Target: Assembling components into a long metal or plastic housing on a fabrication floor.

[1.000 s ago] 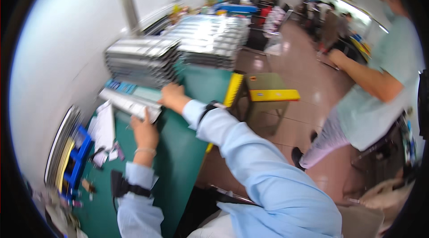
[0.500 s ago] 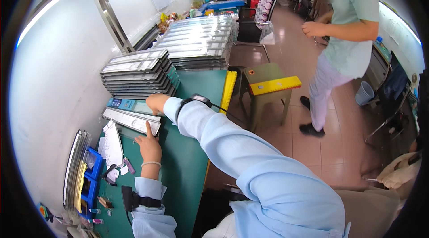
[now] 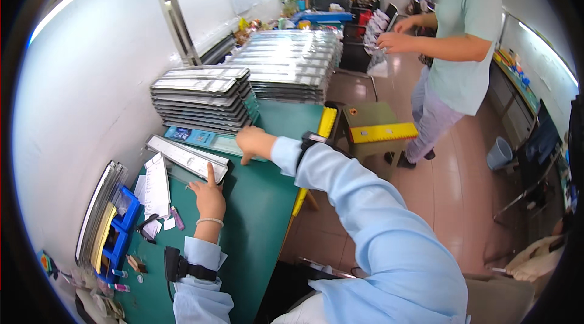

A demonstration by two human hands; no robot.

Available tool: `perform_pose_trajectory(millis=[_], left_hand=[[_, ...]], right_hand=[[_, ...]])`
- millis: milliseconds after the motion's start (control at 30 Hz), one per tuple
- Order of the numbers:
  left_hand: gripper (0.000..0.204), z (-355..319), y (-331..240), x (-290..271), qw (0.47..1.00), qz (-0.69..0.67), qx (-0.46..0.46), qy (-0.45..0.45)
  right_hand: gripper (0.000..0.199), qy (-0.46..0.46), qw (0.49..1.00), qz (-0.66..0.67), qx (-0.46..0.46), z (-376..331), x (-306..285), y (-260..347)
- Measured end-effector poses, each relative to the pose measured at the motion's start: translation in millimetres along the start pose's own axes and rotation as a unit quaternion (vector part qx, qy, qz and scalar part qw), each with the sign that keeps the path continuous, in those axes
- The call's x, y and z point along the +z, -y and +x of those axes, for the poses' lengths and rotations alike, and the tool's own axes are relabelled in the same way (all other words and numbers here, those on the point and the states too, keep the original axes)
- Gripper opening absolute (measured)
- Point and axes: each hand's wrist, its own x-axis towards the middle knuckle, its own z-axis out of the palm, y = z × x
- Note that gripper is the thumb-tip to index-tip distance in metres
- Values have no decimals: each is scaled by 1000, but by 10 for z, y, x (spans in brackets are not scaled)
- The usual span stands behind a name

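Observation:
My left hand (image 3: 210, 200) reaches over the green table, index finger stretched onto the near end of a long white panel (image 3: 187, 157) with dark edges. Its thumb stands apart from that finger. Beyond the panel lies a long, clear, glass-like strip (image 3: 226, 144) with a blue printed part (image 3: 190, 135) at its left. My right hand (image 3: 250, 143) is closed around the strip's right end, fingers bent down toward the tabletop. The fingers partly hide that end. Just behind the strip rises a stack of similar panels (image 3: 201, 102).
A larger stack of wrapped panels (image 3: 289, 65) stands farther back. Papers (image 3: 157, 187), blue bins (image 3: 120, 233) and upright panels (image 3: 100, 214) sit at left. A stool (image 3: 371, 117) carries a yellow strip (image 3: 384, 132). Another person (image 3: 468, 38) stands at right.
My right hand has moved right, away from the white panel's end, and the clear strip has shifted right with it. My left finger stays on the panel. The other person's arms have moved.

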Motion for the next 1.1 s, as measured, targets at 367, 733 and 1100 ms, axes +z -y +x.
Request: perform_pose_trajectory(millis=[367,733,1100], left_hand=[[81,86,-178,0,1000,28,-4,-10],[84,-2437,-213,-2496,967,33,98,-234],[64,-3680,1083,-1482,987,-136,-76,26]], right_hand=[[55,-200,980,6,19,-1528,-859,-245],[52,-228,923,169,-261,-2821,-931,371],[59,-20,821,119,-557,-1884,260,1921]])
